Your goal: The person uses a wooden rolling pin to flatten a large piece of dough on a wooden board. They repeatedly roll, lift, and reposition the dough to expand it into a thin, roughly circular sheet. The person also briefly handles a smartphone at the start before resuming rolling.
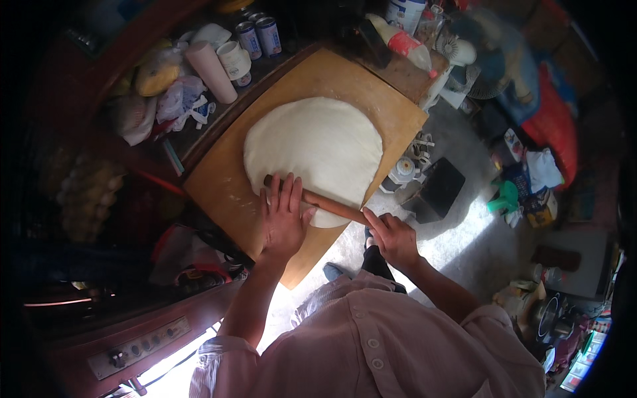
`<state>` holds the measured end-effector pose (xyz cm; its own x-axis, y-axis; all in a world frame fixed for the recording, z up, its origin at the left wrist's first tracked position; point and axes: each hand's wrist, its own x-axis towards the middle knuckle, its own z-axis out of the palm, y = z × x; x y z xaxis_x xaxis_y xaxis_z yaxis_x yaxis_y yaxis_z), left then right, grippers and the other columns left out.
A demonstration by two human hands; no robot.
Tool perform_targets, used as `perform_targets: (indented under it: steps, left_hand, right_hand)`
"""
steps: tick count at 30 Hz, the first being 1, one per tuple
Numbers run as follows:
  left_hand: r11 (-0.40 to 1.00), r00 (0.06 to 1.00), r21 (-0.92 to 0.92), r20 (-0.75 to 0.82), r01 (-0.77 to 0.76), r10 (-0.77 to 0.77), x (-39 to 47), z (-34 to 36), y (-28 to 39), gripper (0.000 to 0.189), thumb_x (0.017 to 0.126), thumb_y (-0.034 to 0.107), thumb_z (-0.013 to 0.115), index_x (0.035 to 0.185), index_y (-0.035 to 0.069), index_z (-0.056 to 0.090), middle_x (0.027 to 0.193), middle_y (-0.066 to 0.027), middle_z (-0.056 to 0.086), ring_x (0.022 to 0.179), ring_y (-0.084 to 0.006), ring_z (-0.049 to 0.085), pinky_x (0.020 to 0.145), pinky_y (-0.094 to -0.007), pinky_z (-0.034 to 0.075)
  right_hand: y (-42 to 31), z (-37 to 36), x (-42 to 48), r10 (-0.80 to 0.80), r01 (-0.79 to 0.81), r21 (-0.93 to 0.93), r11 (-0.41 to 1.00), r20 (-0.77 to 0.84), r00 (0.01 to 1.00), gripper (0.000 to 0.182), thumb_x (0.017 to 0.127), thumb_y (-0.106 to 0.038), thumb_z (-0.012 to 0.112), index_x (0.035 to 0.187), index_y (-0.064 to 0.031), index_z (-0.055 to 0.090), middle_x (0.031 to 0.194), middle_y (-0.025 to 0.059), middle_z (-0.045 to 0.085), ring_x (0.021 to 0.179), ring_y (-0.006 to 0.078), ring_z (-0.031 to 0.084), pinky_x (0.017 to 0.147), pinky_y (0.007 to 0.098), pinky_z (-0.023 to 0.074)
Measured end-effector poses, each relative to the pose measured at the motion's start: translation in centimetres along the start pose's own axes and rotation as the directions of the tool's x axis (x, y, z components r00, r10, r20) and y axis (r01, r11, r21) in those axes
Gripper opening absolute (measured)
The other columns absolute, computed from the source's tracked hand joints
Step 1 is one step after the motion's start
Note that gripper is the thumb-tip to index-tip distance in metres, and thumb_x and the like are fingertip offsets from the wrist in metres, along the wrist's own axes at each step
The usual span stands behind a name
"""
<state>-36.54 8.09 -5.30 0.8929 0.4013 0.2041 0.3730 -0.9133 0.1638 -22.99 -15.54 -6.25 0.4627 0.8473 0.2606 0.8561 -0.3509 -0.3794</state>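
A large round sheet of pale dough point(318, 134) lies on a wooden board point(229, 169). Across the dough's near edge rests a wooden rolling pin point(331, 203), slanting down to the right. My left hand point(283, 219) lies flat over the pin's left part, fingers stretched out, partly covering the dough's lower left edge. At the other end, my right hand point(395, 239) grips the pin just beyond the dough's lower right side, with the index finger along it. Flour traces dust the board's surface.
Left of the board, a ledge holds a pink cylinder point(211, 72), a white mug point(234, 59), drink cans point(268, 36) and plastic bags point(181, 97). A plastic bottle point(405, 45) lies at the board's far corner. A black box point(435, 189) stands on the floor to the right.
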Motion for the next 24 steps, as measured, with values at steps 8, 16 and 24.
perform_targets:
  steps: [8,16,24]
  left_hand:
    - [0.998,0.999,-0.045,0.001,0.038,-0.038,-3.0,-1.8,-0.1,0.065,0.092,0.031,0.060,0.146,0.004,0.037,0.154,-0.0143,0.033,0.146,-0.0356,0.023,0.117,-0.0578,0.018]
    - [0.973,0.957,-0.195,-0.237,0.119,-0.165,14.2,-4.3,-0.7,0.040,0.095,0.023,0.056,0.131,0.004,0.051,0.130,-0.0165,0.055,0.125,-0.0393,0.049,0.112,-0.0559,0.027]
    - [0.960,0.945,0.033,-0.187,0.279,-0.269,23.3,2.5,-7.3,0.050,0.093,0.029,0.060,0.136,0.005,0.049,0.144,-0.0196,0.040,0.136,-0.0400,0.036,0.107,-0.0578,0.033]
  right_hand:
    - [-2.2,-1.8,-0.9,0.007,-0.013,0.122,0.992,0.043,0.999,0.049,0.082,-0.002,0.059,0.129,-0.0154,0.062,0.086,0.0076,0.058,0.067,0.0255,0.063,0.057,0.0364,0.0526]
    - [1.6,-2.8,11.6,-0.207,0.217,0.074,0.973,-0.124,0.971,0.061,0.073,0.000,0.062,0.132,-0.0171,0.058,0.087,0.0037,0.054,0.073,0.0234,0.059,0.062,0.0367,0.0504]
    - [3.2,0.7,19.7,-0.331,0.332,-0.001,0.943,-0.096,0.939,0.053,0.075,-0.006,0.063,0.127,-0.0165,0.061,0.098,0.0025,0.057,0.089,0.0226,0.055,0.076,0.0364,0.0444]
